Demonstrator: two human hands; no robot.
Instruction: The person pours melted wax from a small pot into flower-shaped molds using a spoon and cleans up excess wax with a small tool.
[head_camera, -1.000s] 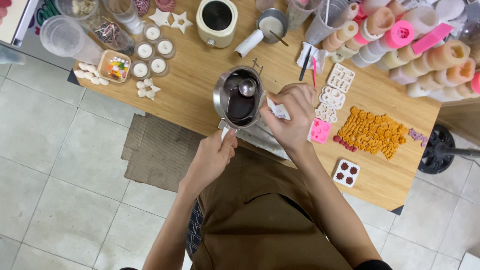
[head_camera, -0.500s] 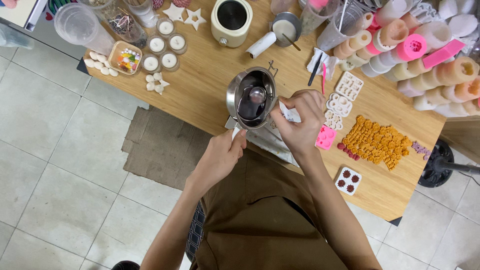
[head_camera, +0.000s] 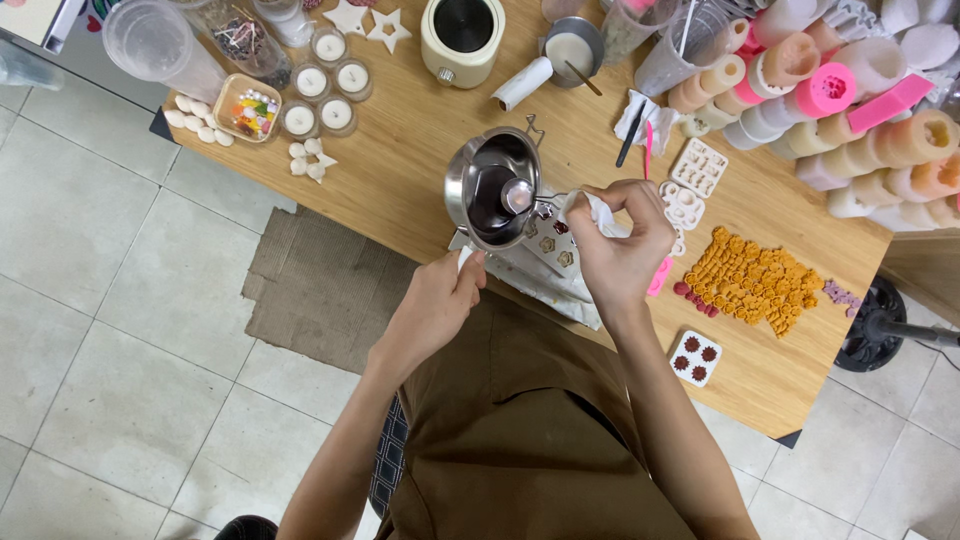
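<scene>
Steel melting pot (head_camera: 493, 187), held just above the wooden table (head_camera: 400, 170) by its handle, which my left hand (head_camera: 440, 300) clasps at the near edge. My right hand (head_camera: 620, 240) pinches a white tissue (head_camera: 600, 213) at the rim, where a small spoon (head_camera: 518, 196) rests inside. To wipe cleanly, I judge it best to keep the pot level and steady over the silicone mould (head_camera: 555, 243) beneath.

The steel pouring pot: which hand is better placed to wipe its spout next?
Right. The right hand pinches a white tissue beside the steel pouring pot; the left hand is occupied gripping its handle.
</scene>
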